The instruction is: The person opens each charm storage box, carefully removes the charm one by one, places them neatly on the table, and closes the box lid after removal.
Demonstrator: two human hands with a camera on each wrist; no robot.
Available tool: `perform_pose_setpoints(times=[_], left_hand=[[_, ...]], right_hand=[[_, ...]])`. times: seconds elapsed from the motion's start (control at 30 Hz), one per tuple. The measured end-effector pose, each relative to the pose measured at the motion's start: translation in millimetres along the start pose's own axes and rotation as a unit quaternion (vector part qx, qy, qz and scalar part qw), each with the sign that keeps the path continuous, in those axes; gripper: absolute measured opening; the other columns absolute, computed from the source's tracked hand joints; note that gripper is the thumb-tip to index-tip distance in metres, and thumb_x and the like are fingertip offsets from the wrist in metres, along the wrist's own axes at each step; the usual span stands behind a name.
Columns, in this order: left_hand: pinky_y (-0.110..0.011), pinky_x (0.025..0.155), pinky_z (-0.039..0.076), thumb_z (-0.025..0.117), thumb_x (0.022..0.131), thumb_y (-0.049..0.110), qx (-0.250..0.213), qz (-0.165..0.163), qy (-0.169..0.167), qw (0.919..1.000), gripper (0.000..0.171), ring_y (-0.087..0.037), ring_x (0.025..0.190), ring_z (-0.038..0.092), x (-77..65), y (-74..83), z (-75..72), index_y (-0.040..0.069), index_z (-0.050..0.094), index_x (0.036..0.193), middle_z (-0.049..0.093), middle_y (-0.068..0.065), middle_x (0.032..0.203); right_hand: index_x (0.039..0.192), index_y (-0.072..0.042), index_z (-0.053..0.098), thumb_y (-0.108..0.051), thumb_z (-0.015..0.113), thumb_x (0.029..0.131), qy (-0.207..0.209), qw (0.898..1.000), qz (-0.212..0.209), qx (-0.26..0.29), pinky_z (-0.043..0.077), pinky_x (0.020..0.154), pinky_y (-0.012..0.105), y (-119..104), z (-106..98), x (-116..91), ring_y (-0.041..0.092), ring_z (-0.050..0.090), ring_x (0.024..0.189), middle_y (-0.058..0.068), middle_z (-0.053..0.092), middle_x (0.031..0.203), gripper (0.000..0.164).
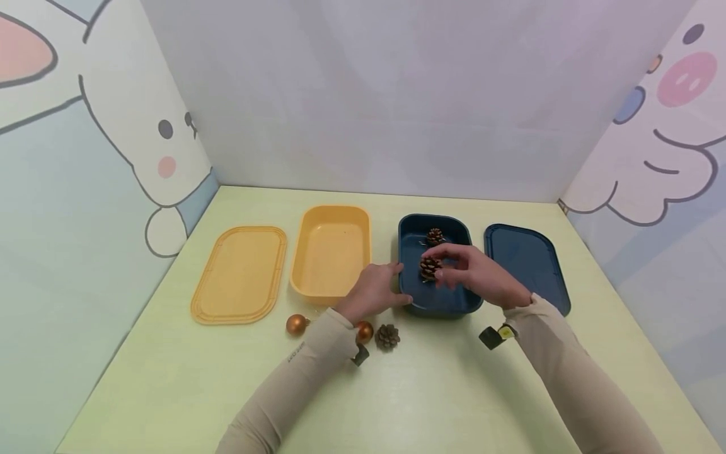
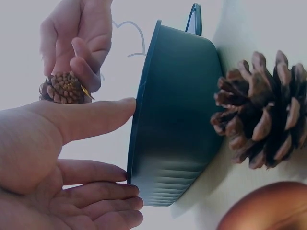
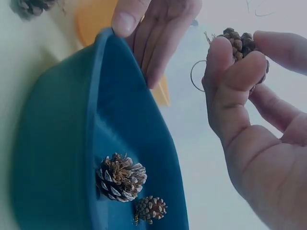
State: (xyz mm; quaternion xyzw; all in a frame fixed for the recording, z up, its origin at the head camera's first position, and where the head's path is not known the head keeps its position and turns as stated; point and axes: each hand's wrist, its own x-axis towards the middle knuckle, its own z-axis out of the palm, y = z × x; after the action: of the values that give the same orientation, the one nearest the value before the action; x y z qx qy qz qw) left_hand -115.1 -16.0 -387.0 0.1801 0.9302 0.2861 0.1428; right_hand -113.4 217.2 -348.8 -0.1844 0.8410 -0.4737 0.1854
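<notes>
My right hand is over the dark blue box, pinching a small pine cone between thumb and fingertips. A thin wire loop shows beside that cone. Inside the box, the right wrist view shows a larger pine cone and a smaller pine cone. My left hand touches the box's left rim, its thumb at the near corner and its fingers fairly straight along that side. Another pine cone lies on the table by the left wrist.
A copper ball and a second copper ball, partly behind the left sleeve, lie in front of the yellow box. Left of it is a yellow lid. A dark blue lid lies on the right. Walls enclose the table's back and sides.
</notes>
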Motion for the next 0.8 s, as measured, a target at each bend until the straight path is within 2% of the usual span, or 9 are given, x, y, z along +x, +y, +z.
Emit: perform_pose_setpoints(times=[0.13, 0.3, 0.53, 0.67, 0.8], left_hand=[[-0.038, 0.113, 0.048, 0.08, 0.086, 0.037, 0.001, -0.004, -0.001, 1.0, 0.073, -0.024, 0.138, 0.054, 0.1, 0.7, 0.4, 0.012, 0.051, 0.148, 0.048, -0.005, 0.156], [-0.038, 0.113, 0.048, 0.08, 0.086, 0.036, 0.0, -0.002, 0.0, 1.0, 0.074, -0.024, 0.138, 0.054, 0.1, -0.1, 0.7, 0.011, 0.051, 0.148, 0.047, -0.005, 0.157], [-0.038, 0.113, 0.047, 0.08, 0.086, 0.037, 0.007, -0.008, 0.002, 0.9999, 0.074, -0.024, 0.141, 0.051, 0.0, 0.2, 1.5, 0.012, 0.05, 0.149, 0.046, -0.005, 0.157], [-0.038, 0.114, 0.047, 0.08, 0.086, 0.036, 0.007, -0.004, 0.004, 1.0, 0.074, -0.024, 0.141, 0.051, -0.4, 0.6, 1.8, 0.011, 0.05, 0.148, 0.047, -0.005, 0.157], [-0.037, 0.111, 0.049, 0.08, 0.086, 0.037, 0.013, 0.007, 0.009, 0.9999, 0.075, -0.024, 0.132, 0.059, -0.9, 0.2, 1.8, 0.011, 0.05, 0.149, 0.047, -0.006, 0.156]], right_hand=[[0.134, -0.019, 0.06, -0.021, 0.059, 0.102, 0.003, 1.0, -0.002, 0.001, 0.058, 0.077, 0.038, -1, 3, -9, 0.04, 0.064, 0.089, 0.011, 0.062, 0.121, 0.032], [0.135, -0.016, 0.059, -0.019, 0.058, 0.102, 0.005, 1.0, 0.005, 0.015, 0.057, 0.074, 0.037, -2, 7, -18, 0.039, 0.063, 0.087, 0.016, 0.063, 0.118, 0.033], [0.136, -0.01, 0.056, -0.02, 0.061, 0.101, 0.006, 0.999, 0.009, 0.049, 0.058, 0.079, 0.029, 5, 16, -26, 0.016, 0.068, 0.094, 0.016, 0.054, 0.141, 0.037], [0.132, -0.011, 0.058, -0.024, 0.064, 0.099, 0.016, 0.998, 0.029, 0.05, 0.058, 0.079, 0.031, 8, 22, -31, 0.016, 0.069, 0.093, 0.014, 0.06, 0.131, 0.036], [0.129, -0.011, 0.061, -0.027, 0.067, 0.097, 0.03, 0.999, 0.027, 0.026, 0.059, 0.075, 0.035, 10, 32, -38, 0.025, 0.069, 0.086, 0.013, 0.068, 0.113, 0.036]])
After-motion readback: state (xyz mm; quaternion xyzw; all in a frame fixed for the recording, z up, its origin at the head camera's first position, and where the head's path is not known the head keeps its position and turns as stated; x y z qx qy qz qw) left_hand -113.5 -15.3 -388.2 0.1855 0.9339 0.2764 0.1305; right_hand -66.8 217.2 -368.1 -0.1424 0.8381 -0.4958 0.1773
